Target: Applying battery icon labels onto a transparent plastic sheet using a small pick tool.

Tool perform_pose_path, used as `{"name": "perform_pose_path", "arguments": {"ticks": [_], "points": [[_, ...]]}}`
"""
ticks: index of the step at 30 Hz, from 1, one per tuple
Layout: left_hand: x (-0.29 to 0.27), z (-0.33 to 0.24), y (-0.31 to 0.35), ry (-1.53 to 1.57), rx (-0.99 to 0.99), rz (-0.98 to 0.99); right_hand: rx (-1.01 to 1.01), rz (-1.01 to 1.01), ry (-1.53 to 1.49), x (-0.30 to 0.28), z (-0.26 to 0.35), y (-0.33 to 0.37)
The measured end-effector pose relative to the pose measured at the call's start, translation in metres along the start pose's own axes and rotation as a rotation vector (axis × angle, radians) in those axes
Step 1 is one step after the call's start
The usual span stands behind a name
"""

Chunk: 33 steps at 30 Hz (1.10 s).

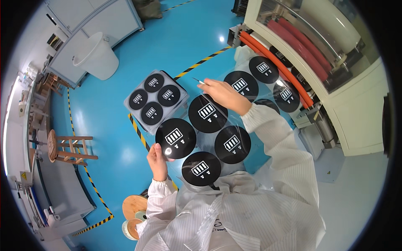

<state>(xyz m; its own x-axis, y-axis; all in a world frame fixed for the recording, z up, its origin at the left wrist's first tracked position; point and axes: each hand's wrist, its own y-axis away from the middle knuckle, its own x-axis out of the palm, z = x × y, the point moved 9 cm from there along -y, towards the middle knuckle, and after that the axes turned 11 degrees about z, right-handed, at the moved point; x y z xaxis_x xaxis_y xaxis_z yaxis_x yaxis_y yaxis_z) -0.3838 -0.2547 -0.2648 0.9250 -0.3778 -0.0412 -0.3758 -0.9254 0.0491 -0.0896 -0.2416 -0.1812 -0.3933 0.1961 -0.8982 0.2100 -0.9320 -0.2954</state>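
The left hand (157,164) pinches the edge of a clear film (205,140) beside 1 black disc (176,138); the film spreads before the torso and runs rightward to orange rollers (295,82). The right hand (226,96), above the film, grips a slim pointed tool (200,81). Beyond, a stack (153,98) shows 4 discs; farther off stands a white bin (98,58).

A factory workshop, as the roller machine (318,62), striped floor tape (203,64) and blue floor (111,142) show.
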Motion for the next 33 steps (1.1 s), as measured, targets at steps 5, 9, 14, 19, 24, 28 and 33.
{"name": "perform_pose_path", "arguments": {"ticks": [5, 9, 14, 19, 24, 28, 33], "points": [[0.002, 0.002, -0.005, 0.044, -0.005, 0.023, -0.125, 0.186, -0.16, 0.029, -0.025, -0.022], [0.003, 0.011, -0.006, 0.128, -0.086, -0.024, -0.271, -0.078, -0.098, 0.013, -0.018, -0.003], [-0.005, 0.051, -0.015, 0.173, -0.129, -0.023, 0.096, -0.449, -0.519, -0.033, -0.061, 0.123], [-0.008, 0.102, -0.013, 0.264, -0.231, -0.024, 0.493, -0.981, -0.921, -0.086, -0.122, 0.305], [-0.026, 0.184, 0.017, 0.454, -0.383, -0.281, 0.391, -0.946, -1.018, -0.12, -0.108, 0.263], [-0.065, 0.196, 0.044, 0.626, -0.468, -0.059, 0.366, -0.994, -1.101, -0.117, -0.113, 0.271], [-0.055, 0.196, 0.025, 0.893, -0.253, -0.076, 0.352, -0.887, -1.227, -0.109, -0.099, 0.256]]}}
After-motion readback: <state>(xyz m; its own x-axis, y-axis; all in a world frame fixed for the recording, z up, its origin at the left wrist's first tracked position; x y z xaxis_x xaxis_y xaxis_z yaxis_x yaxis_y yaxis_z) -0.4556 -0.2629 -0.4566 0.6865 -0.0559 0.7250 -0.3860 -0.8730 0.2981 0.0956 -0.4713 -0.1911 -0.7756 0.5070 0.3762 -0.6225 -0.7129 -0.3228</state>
